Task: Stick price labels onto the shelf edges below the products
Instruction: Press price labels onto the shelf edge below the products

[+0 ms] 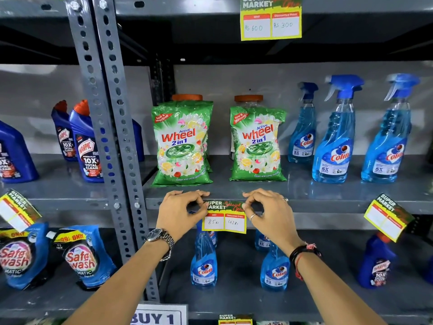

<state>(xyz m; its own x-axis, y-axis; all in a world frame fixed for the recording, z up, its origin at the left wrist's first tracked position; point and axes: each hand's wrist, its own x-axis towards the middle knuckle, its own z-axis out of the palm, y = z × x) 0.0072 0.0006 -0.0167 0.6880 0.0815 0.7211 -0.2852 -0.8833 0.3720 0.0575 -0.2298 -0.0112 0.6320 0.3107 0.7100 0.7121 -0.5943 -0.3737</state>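
Left hand raised to the grey metal shelf edge, wrist bent back, fingers curled with thumb and forefinger pinched on the top left corner of the yellow-bordered paper price label. Right hand mirrored on the other side, thumb and forefinger closed on the top right corner, remaining fingers arched over the lip of the shelf. Both forearms reaching up from the bottom of the view, converging — a steel-link wristwatch on the left wrist, dark and red thread bands on the right, rings on two right fingers. Label held flat against the shelf edge, lower half hanging below it, handwritten 85 and 43 in its two white boxes. Directly above on the shelf — two green Wheel detergent packets, label centred between them. Blue Colin spray bottles to the right, blue Harpic bottles to the left beyond the perforated grey upright.
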